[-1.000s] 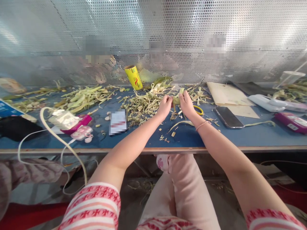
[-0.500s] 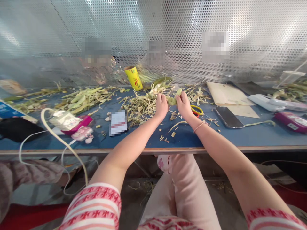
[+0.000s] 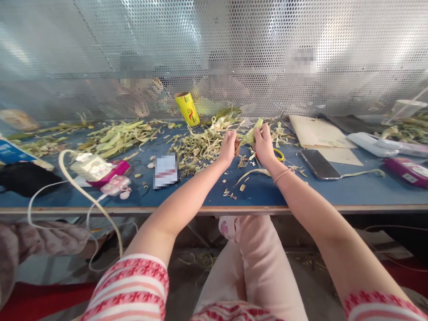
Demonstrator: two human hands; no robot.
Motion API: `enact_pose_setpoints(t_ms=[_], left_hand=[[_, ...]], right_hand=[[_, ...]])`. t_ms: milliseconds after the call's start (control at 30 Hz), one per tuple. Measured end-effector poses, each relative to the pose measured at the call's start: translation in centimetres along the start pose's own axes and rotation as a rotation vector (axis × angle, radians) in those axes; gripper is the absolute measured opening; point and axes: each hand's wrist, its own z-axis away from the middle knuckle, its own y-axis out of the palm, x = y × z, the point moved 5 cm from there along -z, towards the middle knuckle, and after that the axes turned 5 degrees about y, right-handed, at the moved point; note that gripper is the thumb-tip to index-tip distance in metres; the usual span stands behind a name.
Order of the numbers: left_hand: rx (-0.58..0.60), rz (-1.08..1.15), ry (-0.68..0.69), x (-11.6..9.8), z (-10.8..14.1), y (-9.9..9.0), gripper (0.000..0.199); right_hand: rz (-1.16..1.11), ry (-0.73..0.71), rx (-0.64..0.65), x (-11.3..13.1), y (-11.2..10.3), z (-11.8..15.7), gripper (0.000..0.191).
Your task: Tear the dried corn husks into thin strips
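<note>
A pale green leafy strip (image 3: 248, 137) stretches between my two hands above the blue table. My left hand (image 3: 228, 148) is closed on its left end, next to a heap of dry greenish plant pieces (image 3: 194, 149). My right hand (image 3: 264, 145) pinches the other end, with a bit of the strip sticking up past the fingers. Scissors with yellow handles (image 3: 278, 154) lie partly hidden behind my right hand. Small scraps (image 3: 242, 187) are scattered on the table nearer to me.
A yellow tube (image 3: 187, 109) stands before the perforated metal panel (image 3: 214, 40). Another leafy pile (image 3: 117, 137), a power bank with cables (image 3: 95, 168) and a blurred card (image 3: 165, 171) are leftward. A phone (image 3: 319, 164), brown paper (image 3: 317, 131) and a magenta device (image 3: 406, 171) lie rightward.
My right hand has moved a little to the right, away from my left hand, and more of the green strip shows between them. My left hand has shifted slightly right.
</note>
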Motion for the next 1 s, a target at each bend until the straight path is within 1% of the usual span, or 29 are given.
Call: enact_pose_setpoints(t_ms=[100,167,233,300,367,500,567,667,767,867,1000], left_hand=[[0.133,0.141,-0.112,0.1,0.1,0.9,0.048],[0.163,0.179,-0.144,0.0,0.4,1.3,0.047],[0.136,0.179,-0.161,-0.1,0.7,1.6,0.046],[0.067,0.138,-0.152,-0.1,0.8,1.4,0.045],[0.003,0.066,-0.103,-0.3,0.7,1.0,0.041],[-0.035,-0.113,-0.014,-0.7,0.5,0.4,0.032],[-0.069,-0.202,0.014,-0.7,0.4,0.0,0.032],[-0.141,-0.275,0.05,-0.5,0.1,-0.7,0.033],[-0.186,-0.36,0.116,-0.5,-0.2,-1.3,0.033],[-0.204,-0.472,0.187,-1.2,-0.2,-1.5,0.033],[-0.212,-0.512,0.185,-2.4,0.2,-1.2,0.032]], right_hand=[[0.03,-0.047,-0.046,-0.2,-0.3,-0.2,0.034],[0.057,-0.072,-0.061,-0.2,-0.4,-0.2,0.035],[0.083,-0.08,-0.05,-0.2,-0.4,-0.1,0.035],[0.115,-0.07,-0.024,-0.1,-0.2,0.1,0.035],[0.144,-0.066,0.005,0.2,0.0,0.4,0.033],[0.201,-0.098,0.072,1.2,0.6,1.1,0.027],[0.231,-0.109,0.111,1.7,1.0,1.4,0.024],[0.254,-0.093,0.164,2.1,1.7,1.7,0.02],[0.263,-0.044,0.197,2.0,2.1,1.7,0.024],[0.23,-0.02,0.194,1.5,2.1,1.3,0.031],[0.135,-0.018,0.166,0.5,1.8,0.6,0.035]])
